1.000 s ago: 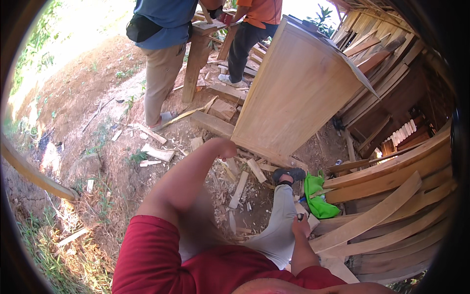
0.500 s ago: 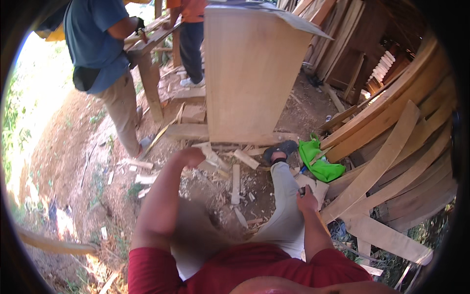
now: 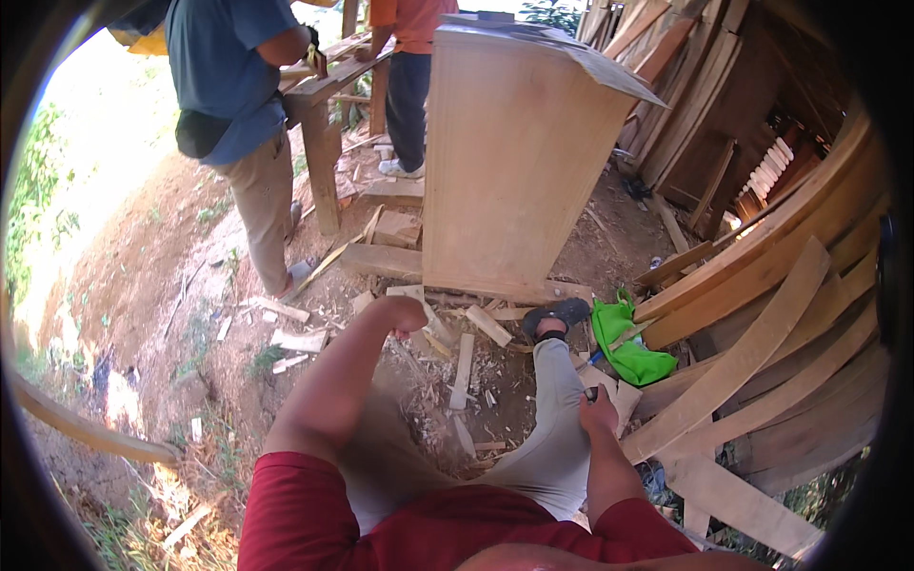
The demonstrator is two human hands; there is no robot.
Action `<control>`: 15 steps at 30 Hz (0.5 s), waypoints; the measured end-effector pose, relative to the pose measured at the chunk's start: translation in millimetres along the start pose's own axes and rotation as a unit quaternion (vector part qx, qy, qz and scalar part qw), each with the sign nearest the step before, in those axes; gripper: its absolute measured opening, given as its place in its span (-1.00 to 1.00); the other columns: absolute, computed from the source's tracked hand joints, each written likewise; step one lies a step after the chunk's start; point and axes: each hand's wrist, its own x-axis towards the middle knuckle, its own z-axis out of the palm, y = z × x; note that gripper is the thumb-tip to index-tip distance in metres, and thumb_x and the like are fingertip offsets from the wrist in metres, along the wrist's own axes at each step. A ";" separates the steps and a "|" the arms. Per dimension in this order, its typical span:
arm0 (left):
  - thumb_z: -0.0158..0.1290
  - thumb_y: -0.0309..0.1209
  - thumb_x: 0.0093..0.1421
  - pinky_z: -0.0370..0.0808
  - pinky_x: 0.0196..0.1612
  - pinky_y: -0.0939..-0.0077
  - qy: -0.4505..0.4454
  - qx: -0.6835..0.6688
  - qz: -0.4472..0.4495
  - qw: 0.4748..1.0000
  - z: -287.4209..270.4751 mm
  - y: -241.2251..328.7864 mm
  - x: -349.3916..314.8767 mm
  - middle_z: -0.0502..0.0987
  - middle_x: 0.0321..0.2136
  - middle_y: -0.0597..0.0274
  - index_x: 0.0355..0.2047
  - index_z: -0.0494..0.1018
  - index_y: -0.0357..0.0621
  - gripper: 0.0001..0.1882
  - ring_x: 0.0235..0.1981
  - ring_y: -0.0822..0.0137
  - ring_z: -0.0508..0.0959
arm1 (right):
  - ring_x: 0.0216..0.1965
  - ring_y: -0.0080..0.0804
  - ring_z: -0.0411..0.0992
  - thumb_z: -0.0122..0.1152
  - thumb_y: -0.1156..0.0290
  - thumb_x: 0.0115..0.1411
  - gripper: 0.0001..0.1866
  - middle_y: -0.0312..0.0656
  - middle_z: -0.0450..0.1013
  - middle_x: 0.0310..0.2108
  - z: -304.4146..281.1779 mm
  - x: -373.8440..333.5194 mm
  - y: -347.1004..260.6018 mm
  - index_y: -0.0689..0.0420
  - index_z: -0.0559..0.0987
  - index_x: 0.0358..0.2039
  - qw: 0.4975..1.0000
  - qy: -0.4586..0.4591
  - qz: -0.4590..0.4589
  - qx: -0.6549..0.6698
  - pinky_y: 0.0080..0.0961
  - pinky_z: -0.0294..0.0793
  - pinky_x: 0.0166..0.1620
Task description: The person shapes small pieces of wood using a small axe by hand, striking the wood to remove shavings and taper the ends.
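Observation:
My left arm is bent over my left knee, and my left hand hangs with curled fingers above the scrap-strewn ground. Nothing shows in it. My right hand lies beside my right lower leg, closed around a small dark object whose kind I cannot make out. A bright green bag lies just beyond it, near my dark shoe. Between my legs are a pale wood offcut and several smaller pieces. A tall pale wooden cabinet stands in front of me, with a grey sheet on top.
Long curved planks are stacked along my right side. At the far left, a person in a blue shirt and another in orange stand at a wooden workbench. A curved wooden piece is at the left edge.
The whole view has shifted, so the cabinet, bag and people appear lower and further right. My left hand stays curled over the knee, and my right hand keeps its hold on the dark object.

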 end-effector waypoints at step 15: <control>-0.08 -0.25 0.36 0.61 -0.38 0.08 0.008 -0.017 0.049 0.999 -0.4 18.0 -1.3 0.70 -0.30 0.00 -0.08 0.60 -0.32 -0.60 -0.45 0.17 0.68 | 0.16 0.11 0.53 0.12 -0.06 0.36 -0.22 0.08 0.53 0.18 -21.8 -31.5 9.1 -0.06 0.18 0.50 1.000 0.007 0.015 0.004 -0.01 0.51 0.17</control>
